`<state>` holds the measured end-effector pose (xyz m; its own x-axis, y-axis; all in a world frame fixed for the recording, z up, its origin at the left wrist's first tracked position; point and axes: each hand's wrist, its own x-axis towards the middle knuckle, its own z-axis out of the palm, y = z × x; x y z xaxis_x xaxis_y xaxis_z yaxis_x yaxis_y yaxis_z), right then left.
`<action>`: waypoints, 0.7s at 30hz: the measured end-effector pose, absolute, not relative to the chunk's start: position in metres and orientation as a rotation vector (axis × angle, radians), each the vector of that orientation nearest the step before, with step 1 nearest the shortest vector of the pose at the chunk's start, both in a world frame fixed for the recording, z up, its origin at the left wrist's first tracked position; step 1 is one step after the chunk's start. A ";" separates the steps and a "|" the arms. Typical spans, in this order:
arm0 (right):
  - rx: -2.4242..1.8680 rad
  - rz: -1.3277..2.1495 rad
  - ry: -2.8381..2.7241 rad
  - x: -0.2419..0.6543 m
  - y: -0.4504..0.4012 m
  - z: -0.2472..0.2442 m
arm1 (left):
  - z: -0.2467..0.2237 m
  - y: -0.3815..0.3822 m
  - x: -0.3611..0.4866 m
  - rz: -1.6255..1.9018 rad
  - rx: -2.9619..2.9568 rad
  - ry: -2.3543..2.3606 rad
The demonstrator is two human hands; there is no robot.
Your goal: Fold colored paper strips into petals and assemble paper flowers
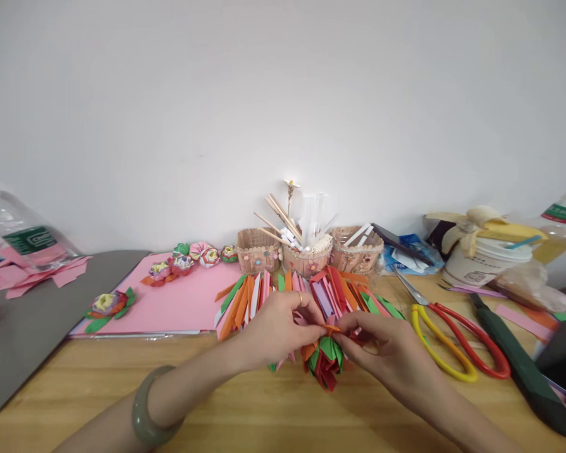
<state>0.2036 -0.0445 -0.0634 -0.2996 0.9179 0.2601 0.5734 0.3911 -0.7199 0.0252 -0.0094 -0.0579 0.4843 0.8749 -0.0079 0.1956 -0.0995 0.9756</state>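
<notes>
head view: up on the wearer, facing forward and kinda down
hands [283,330]: pretty close, low middle
wall [283,113]: straight ahead, up top

Light: moderate, diffuse; I read it brightest mid-frame on the smooth pale grey wall [283,107], dimmer toward the corners. Shadows: soft, on the light-brown wooden worktop [236,409] near the bare right hand [382,346]. Glare: small highlights, clear green-labelled plastic bottle [31,236], left. Definition: mildly soft; edges stretched, blurred.
</notes>
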 end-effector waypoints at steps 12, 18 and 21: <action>-1.206 0.422 -2.150 0.206 -0.047 -0.067 | -0.048 -0.008 0.023 0.695 1.673 0.899; -1.052 0.145 -2.245 0.211 -0.047 -0.073 | -0.046 -0.004 0.023 0.700 1.516 0.856; -0.961 -0.026 -2.206 0.211 -0.046 -0.074 | -0.048 -0.006 0.025 0.603 1.531 0.893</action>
<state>0.2112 -0.0459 -0.0741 -0.4641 0.6305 0.6222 0.6449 0.7220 -0.2506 0.0246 -0.0056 -0.0477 0.5705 0.8134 -0.1139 0.1979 -0.0016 0.9802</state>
